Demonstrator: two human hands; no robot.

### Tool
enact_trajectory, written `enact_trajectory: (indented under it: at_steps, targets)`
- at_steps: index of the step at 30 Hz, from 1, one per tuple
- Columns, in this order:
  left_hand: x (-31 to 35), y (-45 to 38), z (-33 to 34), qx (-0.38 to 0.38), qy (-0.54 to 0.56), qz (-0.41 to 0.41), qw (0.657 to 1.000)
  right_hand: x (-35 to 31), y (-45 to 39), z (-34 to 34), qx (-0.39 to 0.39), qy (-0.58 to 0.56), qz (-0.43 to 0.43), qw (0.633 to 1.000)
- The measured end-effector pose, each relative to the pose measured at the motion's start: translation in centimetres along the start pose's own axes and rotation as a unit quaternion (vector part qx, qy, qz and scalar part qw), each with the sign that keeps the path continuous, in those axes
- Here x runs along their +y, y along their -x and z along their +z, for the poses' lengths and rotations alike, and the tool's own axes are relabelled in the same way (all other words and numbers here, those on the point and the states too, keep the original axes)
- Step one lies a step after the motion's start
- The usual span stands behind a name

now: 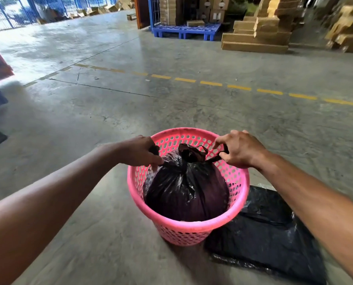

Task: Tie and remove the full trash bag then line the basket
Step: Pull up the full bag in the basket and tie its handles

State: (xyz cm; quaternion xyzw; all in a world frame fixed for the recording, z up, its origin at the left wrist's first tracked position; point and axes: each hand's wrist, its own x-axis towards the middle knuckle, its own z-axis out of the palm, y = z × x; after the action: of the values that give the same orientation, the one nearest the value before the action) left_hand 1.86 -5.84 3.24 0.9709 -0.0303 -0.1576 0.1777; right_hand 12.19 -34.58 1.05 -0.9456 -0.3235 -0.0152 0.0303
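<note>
Hands are closed on opposite bag tails, your left hand and right hand drawing them apart to cinch the knot atop the full trash bag seated in the pink basket at lower centre, spare liner flat on the floor beside it.
</note>
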Motion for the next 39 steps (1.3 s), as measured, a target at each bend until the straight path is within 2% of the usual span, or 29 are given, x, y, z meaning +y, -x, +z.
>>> enact_trajectory:
  at_steps: [3,5,8,10,12,15,18,20,23,26,29,31,34,37,39]
  targets:
    - [1.1,0.6,-0.8,-0.084,0.122,-0.017,0.989,-1.0,0.2,-0.2,-0.068,0.106,-0.039,0.991]
    - [1.5,0.1,-0.5,-0.112,0.116,-0.038,0.986,-1.8,0.1,0.4,-0.071,0.136,-0.059,0.986]
    - [1.9,-0.9,1.1,-0.048,-0.063,-0.003,0.997,-2.9,0.0,1.5,-0.069,0.098,-0.058,0.991]
    - [2.6,-1.2,2.6,-0.015,-0.174,0.019,0.985,-3.6,-0.1,2.1,-0.098,0.073,-0.049,0.991]
    - [3.2,-1.5,3.5,-0.022,-0.196,0.027,0.98,-3.9,-0.3,2.4,-0.114,0.052,-0.054,0.991]
    - [3.4,-2.1,3.9,-0.039,-0.122,0.025,0.991,-3.4,-0.4,1.8,-0.1,-0.019,-0.05,0.994]
    - [2.8,-2.4,3.5,0.015,-0.044,0.023,0.999,-2.4,-0.1,0.2,-0.051,-0.125,-0.044,0.99]
    - [2.4,-2.2,3.1,0.048,0.002,0.024,0.999,-2.1,0.2,-0.8,-0.057,-0.203,-0.042,0.977]
    - [1.9,-1.9,2.9,0.09,0.05,0.06,0.993,-1.7,0.3,-0.9,-0.06,-0.249,-0.045,0.966]
    - [0.8,-2.2,3.1,0.08,0.079,0.073,0.991,-1.2,-0.1,-0.2,-0.065,-0.295,-0.023,0.953]
    - [0.1,-2.4,3.5,0.016,0.064,0.05,0.997,-1.1,-0.3,0.4,-0.08,-0.22,0.01,0.972]
    - [-0.2,-2.4,3.9,-0.019,0.014,0.016,1.0,-1.4,-0.4,1.0,-0.08,-0.125,0.025,0.989]
    - [0.5,-2.1,4.2,-0.08,-0.072,-0.022,0.994,-2.2,0.0,2.3,-0.095,-0.02,0.048,0.994]
    - [1.9,-2.1,3.6,-0.12,-0.137,-0.035,0.983,-2.7,0.1,3.4,-0.088,0.018,0.063,0.994]
    - [2.1,-2.2,3.2,-0.128,-0.113,-0.063,0.983,-2.6,0.2,3.6,-0.08,0.04,0.048,0.995]
